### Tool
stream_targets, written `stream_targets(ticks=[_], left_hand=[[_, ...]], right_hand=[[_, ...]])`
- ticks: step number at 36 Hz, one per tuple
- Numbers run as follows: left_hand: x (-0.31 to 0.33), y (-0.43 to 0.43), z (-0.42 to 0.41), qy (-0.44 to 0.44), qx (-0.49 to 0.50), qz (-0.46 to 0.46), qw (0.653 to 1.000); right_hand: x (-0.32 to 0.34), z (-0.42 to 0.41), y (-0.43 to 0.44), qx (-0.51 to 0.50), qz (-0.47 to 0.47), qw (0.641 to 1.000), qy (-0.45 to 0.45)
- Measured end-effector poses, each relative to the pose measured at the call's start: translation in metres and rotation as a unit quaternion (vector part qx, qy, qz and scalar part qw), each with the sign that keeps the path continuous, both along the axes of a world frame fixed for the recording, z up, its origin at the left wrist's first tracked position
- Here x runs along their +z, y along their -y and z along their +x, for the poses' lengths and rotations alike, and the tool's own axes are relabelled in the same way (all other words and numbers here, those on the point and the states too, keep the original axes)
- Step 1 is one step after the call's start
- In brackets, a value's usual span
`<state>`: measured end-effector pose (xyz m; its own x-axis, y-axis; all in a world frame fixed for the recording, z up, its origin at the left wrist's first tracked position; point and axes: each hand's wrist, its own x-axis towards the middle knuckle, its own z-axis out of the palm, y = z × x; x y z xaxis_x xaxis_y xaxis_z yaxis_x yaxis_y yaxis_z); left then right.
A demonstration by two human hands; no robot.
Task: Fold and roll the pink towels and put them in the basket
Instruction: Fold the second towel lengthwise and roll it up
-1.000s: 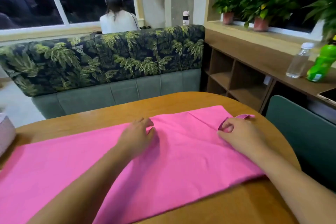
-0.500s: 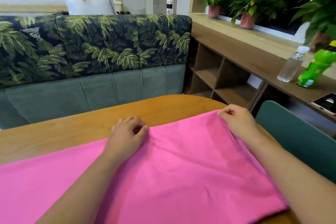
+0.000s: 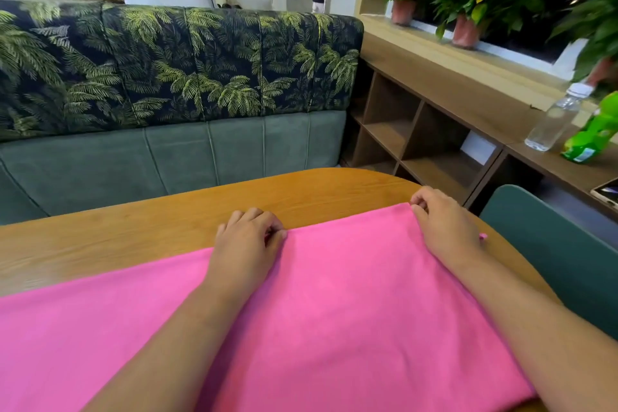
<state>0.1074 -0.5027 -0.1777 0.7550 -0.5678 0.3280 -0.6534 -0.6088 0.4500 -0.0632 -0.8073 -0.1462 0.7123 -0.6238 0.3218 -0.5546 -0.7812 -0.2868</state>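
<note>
The pink towel (image 3: 334, 311) is spread flat on the wooden table (image 3: 133, 231), running from under both forearms out to the left, and its far edge is held at two points. That edge is pinched by the curled fingers of the left hand (image 3: 245, 244) about midway along, and the far right corner is pinched by the right hand (image 3: 444, 227); how many layers are caught in each pinch cannot be told. If only the top layer is gripped, the lower one could be left behind and a crooked fold produced. If one hand is drawn faster than the other, the edge could be skewed and the later roll made uneven. Below the right forearm, the cloth lies close to the table's rim beside the green chair (image 3: 551, 244), so it could be dragged off. No basket is seen.
</note>
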Motion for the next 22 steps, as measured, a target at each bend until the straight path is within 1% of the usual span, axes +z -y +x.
stream_targets(ticks=[3, 5, 7, 8, 9, 10, 11, 13, 14, 15, 17, 19, 22], left_hand=[[0.001, 0.0, -0.001, 0.0, 0.002, 0.0, 1.0], [0.003, 0.001, -0.002, 0.001, 0.004, 0.0, 1.0], [0.0, 0.0, 0.0, -0.012, 0.004, -0.009, 1.0], [-0.001, 0.0, 0.003, -0.027, -0.002, -0.031, 0.999], [-0.001, -0.001, 0.005, -0.05, -0.01, -0.074, 0.996], [0.0, -0.001, 0.008, -0.084, -0.013, -0.137, 0.987], [0.003, -0.002, 0.009, -0.127, -0.011, -0.204, 0.971], [0.011, -0.006, 0.012, -0.214, -0.001, -0.313, 0.925], [0.013, -0.007, 0.013, -0.248, 0.001, -0.346, 0.905], [0.014, -0.009, 0.015, -0.27, 0.003, -0.364, 0.891], [0.013, -0.012, 0.016, -0.288, 0.0, -0.372, 0.882], [0.013, -0.014, 0.015, -0.288, -0.006, -0.368, 0.884], [0.015, -0.015, 0.01, -0.281, -0.014, -0.338, 0.898]], right_hand=[[0.004, 0.001, -0.008, -0.018, -0.049, 0.997, -0.05], [0.008, 0.007, -0.03, 0.0, -0.071, 0.997, -0.044], [0.011, 0.017, -0.071, 0.075, -0.064, 0.994, -0.038], [0.011, 0.022, -0.096, 0.125, -0.04, 0.991, -0.039], [0.011, 0.027, -0.124, 0.173, -0.014, 0.984, -0.042], [0.009, 0.031, -0.152, 0.214, 0.007, 0.976, -0.046], [0.008, 0.035, -0.177, 0.248, 0.02, 0.967, -0.051], [0.002, 0.041, -0.219, 0.287, 0.035, 0.954, -0.08], [-0.001, 0.043, -0.234, 0.299, 0.04, 0.947, -0.11], [-0.004, 0.044, -0.244, 0.308, 0.041, 0.94, -0.144], [-0.008, 0.043, -0.25, 0.319, 0.041, 0.929, -0.184], [-0.011, 0.04, -0.238, 0.318, 0.039, 0.928, -0.19], [-0.013, 0.032, -0.199, 0.265, 0.031, 0.939, -0.217]])
